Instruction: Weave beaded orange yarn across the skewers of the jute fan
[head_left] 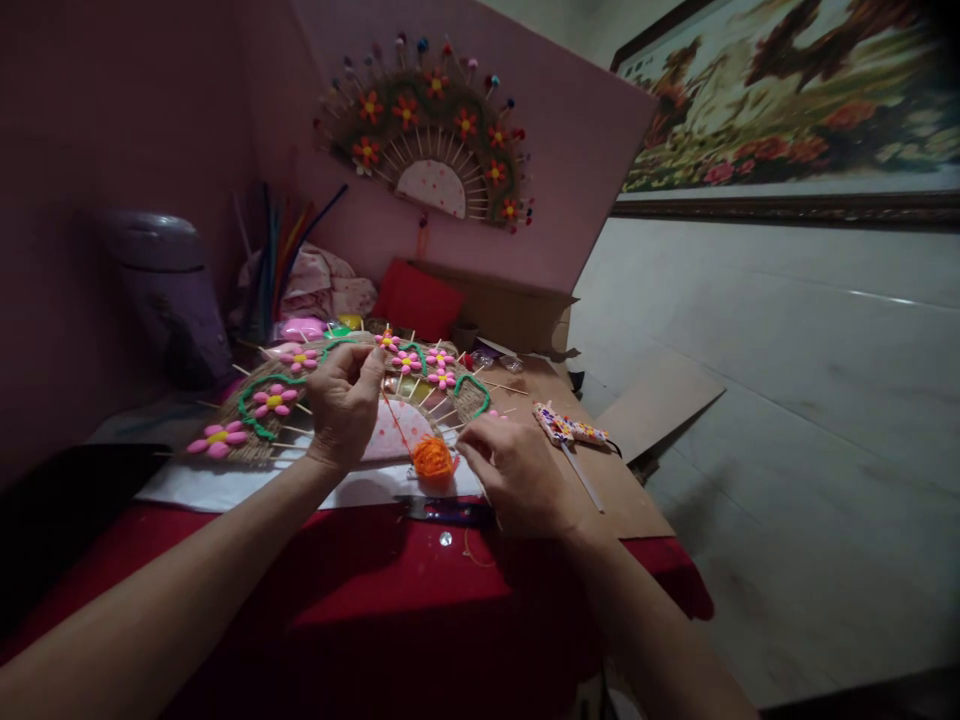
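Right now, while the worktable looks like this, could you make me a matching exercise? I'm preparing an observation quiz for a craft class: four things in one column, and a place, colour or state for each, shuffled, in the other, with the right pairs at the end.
Column one
1. left hand
2. flower-patterned tool
3. ball of yarn
4. framed painting

Column two
A. orange
B. at the picture's upper right
C. pinched closed, a strand leading up to it
D. lying on the brown cardboard

Right pairs: 1-C, 2-D, 3-A, 4-B
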